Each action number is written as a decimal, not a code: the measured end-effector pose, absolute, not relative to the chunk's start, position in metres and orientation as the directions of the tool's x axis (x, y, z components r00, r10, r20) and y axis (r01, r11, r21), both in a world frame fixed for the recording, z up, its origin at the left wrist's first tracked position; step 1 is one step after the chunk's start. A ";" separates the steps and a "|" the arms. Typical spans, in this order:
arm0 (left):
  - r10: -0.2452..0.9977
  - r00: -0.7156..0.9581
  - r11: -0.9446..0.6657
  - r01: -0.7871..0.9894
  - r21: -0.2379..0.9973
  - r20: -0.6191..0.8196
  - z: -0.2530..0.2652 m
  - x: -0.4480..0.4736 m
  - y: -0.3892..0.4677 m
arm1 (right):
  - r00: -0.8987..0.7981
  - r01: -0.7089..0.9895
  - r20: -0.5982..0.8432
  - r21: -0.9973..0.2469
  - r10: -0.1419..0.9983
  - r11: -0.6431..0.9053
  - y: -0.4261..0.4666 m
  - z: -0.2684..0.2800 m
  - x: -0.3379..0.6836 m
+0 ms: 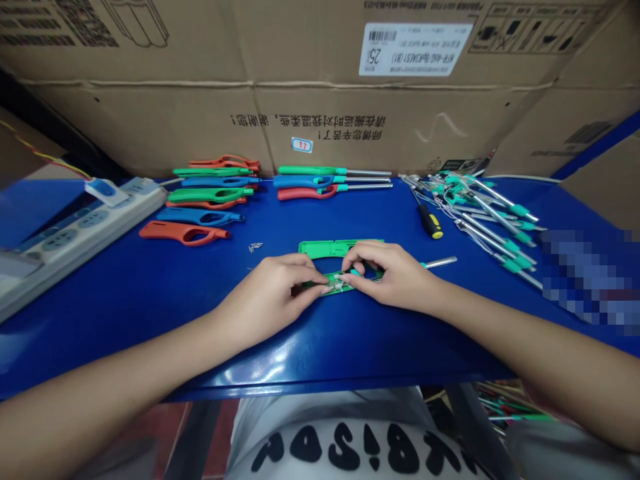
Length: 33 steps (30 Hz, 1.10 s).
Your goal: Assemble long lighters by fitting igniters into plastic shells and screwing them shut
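A green lighter casing half (324, 291) lies on the blue table between my hands, with small inner parts and thin wires in it. My left hand (283, 287) is closed, thumb and forefinger pinching at the left part of this casing. Opposite it, my right hand (387, 272) pinches at the small parts inside, near a teal piece. Out to the right of that hand sticks the lighter's metal tube (441, 263). Just behind lies the other green casing half (320, 249), its hollow side up. My fingers hide much of what they grip.
Several coloured lighter casings (185, 232) lie at the back left, beside a power strip (65, 233). Assembled lighters (307, 192) rest at back centre. A screwdriver (429, 220), a pile of tube assemblies (493, 217) and small screws (255, 247) surround the work. A cardboard box (200, 53) stands behind.
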<state>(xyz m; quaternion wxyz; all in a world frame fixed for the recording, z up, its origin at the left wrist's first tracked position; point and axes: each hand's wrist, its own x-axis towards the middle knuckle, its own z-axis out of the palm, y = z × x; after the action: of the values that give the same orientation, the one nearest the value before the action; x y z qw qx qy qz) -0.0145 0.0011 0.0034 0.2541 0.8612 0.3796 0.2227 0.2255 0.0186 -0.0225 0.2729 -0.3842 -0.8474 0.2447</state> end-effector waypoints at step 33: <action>0.801 0.579 -0.513 0.535 0.671 0.151 0.002 -0.015 0.001 | -0.681 0.380 0.327 -0.607 0.655 0.698 0.015 -0.019 0.232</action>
<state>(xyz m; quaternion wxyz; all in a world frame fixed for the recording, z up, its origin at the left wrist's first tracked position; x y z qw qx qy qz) -0.0151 0.0010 0.0024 0.2916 0.8393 0.3981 0.2284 0.2321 0.0155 -0.0191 0.2704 -0.2937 -0.8808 0.2546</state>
